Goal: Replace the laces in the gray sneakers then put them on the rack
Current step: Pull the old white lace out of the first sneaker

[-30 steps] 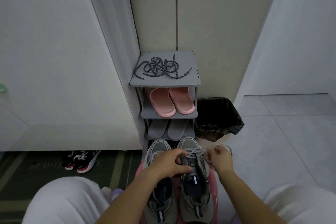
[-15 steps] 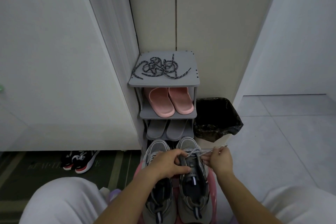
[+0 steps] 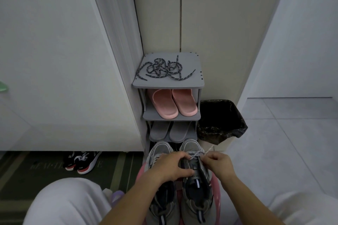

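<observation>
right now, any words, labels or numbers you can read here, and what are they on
Mat: one line of pale capitals, too dim and blurred to read, partly hidden by the black sneakers.
Gray sneakers and lace: no readable label.
Nothing else shows any text.

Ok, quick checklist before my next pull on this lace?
1. Left hand steadies the sneaker: ok.
2. Right hand pinches the light lace: ok.
3. Lace free of knots: cannot tell.
4. Dark laces ready on the rack top: ok.
5. Free shelf for the sneakers: cannot tell; pink slippers and gray slippers fill two shelves, lower part hidden.
</observation>
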`<control>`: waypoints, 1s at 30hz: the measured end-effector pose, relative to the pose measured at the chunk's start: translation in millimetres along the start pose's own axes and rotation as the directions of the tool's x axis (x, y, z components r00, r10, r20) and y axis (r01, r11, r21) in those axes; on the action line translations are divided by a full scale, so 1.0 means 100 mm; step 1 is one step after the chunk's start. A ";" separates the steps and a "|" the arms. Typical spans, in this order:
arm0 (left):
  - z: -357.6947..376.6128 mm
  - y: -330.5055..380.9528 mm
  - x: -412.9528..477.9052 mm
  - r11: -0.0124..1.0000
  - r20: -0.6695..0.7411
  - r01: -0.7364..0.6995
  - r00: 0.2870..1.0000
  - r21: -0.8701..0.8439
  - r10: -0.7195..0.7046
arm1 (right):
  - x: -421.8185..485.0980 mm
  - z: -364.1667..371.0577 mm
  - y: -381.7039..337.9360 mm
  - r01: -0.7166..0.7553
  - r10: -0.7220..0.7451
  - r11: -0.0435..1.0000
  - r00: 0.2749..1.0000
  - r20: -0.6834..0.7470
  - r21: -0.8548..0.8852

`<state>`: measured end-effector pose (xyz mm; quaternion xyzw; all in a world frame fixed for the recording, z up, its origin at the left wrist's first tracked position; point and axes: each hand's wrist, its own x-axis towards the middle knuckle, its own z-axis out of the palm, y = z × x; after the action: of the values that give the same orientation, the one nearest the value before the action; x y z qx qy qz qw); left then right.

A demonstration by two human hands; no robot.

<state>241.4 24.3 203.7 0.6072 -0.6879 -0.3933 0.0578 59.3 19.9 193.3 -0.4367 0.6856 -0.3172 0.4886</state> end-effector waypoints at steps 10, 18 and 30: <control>-0.01 0.01 -0.01 0.999 0.011 0.022 1.000 -0.029 -0.022 | 0.05 0.03 0.00 -0.061 0.067 0.997 0.989 -0.135 0.045; -0.02 0.00 -0.02 0.996 0.030 0.031 0.999 -0.084 -0.028 | 0.02 -0.10 0.05 -0.108 0.091 0.971 0.992 -0.089 -0.211; -0.03 0.16 0.19 0.993 -0.188 0.094 0.979 0.069 -0.080 | 0.20 -0.11 -0.08 0.304 -0.291 0.670 0.947 0.136 -0.677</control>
<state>225.4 5.1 208.4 0.6725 -0.6671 -0.3102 0.0807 48.1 -1.8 196.2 -0.6951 0.6692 -0.1108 0.2382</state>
